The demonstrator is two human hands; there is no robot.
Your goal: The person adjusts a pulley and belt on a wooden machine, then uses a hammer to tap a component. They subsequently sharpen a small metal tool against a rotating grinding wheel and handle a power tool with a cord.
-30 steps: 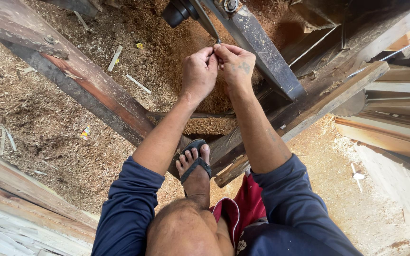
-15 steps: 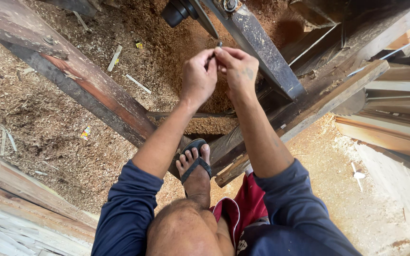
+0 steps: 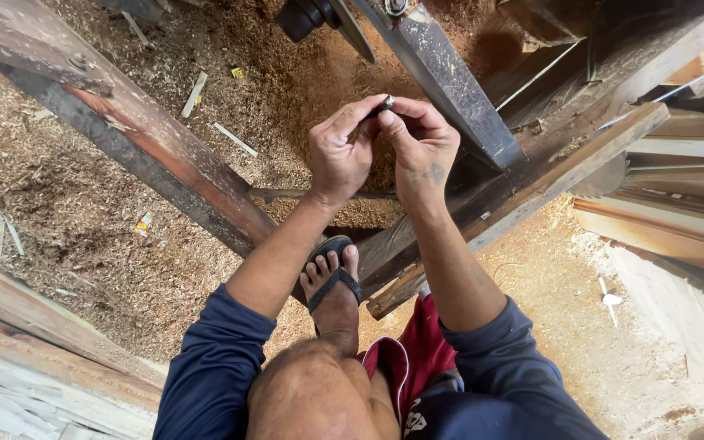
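My left hand [image 3: 340, 155] and my right hand [image 3: 421, 147] meet in front of me, fingertips pinched together on a small dark metal piece [image 3: 384, 104]. They hover just below a dark slanted steel bar [image 3: 442, 77] of a sawmill frame. A black round part [image 3: 307, 16] sits at the top of that bar. My bare knee and a foot in a black sandal [image 3: 332, 277] rest on a timber beneath the hands.
A thick reddish wooden beam [image 3: 148, 147] slants across the left. Sawdust [image 3: 83, 220] covers the ground, with small wood offcuts [image 3: 195, 91] on it. Stacked planks [image 3: 678, 220] lie at the right, pale boards [image 3: 26, 358] at lower left.
Both hands have come slightly down and toward me, away from the steel bar, still pinching the small dark piece between them.
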